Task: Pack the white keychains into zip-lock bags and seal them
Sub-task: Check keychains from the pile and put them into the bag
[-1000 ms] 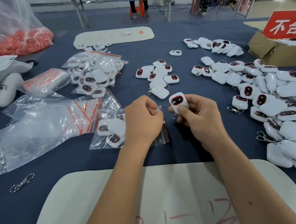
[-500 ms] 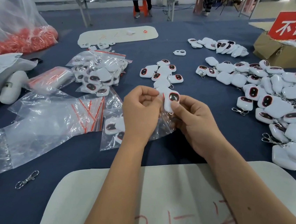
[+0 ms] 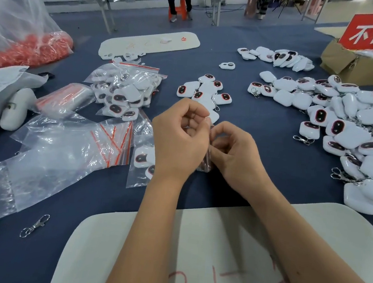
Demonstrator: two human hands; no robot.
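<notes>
My left hand (image 3: 180,138) and my right hand (image 3: 235,153) meet over the blue table, both pinching a small clear zip-lock bag (image 3: 205,159) that hangs between them. The white keychain is inside it, mostly hidden by my fingers. A small group of loose white keychains (image 3: 206,90) lies just beyond my hands, and a large heap of keychains (image 3: 352,126) spreads at the right. Filled bags (image 3: 126,89) are piled at the left, and another filled bag (image 3: 143,160) lies beside my left wrist.
Empty zip-lock bags (image 3: 65,147) lie at the left. A big clear sack with red pieces (image 3: 27,48) sits far left. A cardboard box with a red sign (image 3: 359,65) stands at the back right. A white foam board (image 3: 215,248) lies under my forearms. Metal clasps (image 3: 34,225) lie near the front left.
My right hand has pushed the keychain down into the bag held by my left hand. Both hands now pinch the bag's top; the keychain is out of sight.
</notes>
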